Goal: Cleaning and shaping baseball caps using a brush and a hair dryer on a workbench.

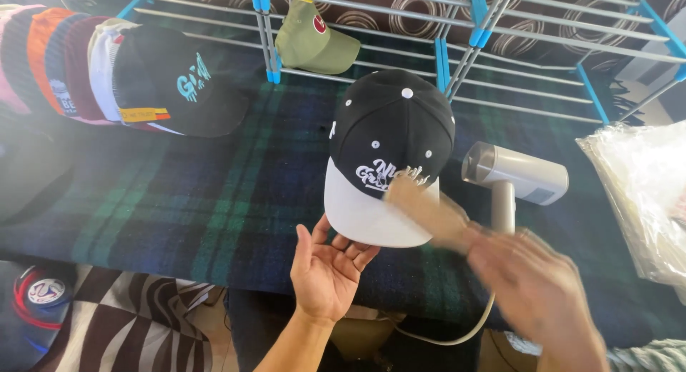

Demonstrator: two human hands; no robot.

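Blur: because the right hand [532, 275] is smeared by motion, its grip reads only as closed around a wooden brush [429, 211]
Left hand: left hand [327, 268] palm up, fingers spread, under the white brim
Cap: black cap [389, 154] on plaid cloth [214, 193]
Beyond: steamer [514, 175], partly hidden; cap stack [107, 75] cut off

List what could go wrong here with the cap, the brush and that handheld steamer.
1. The right hand sweeps the brush fast enough to blur; it could knock over the steamer standing just behind.
2. The left hand only props the white brim of the black cap, so a hard stroke may push it askew.
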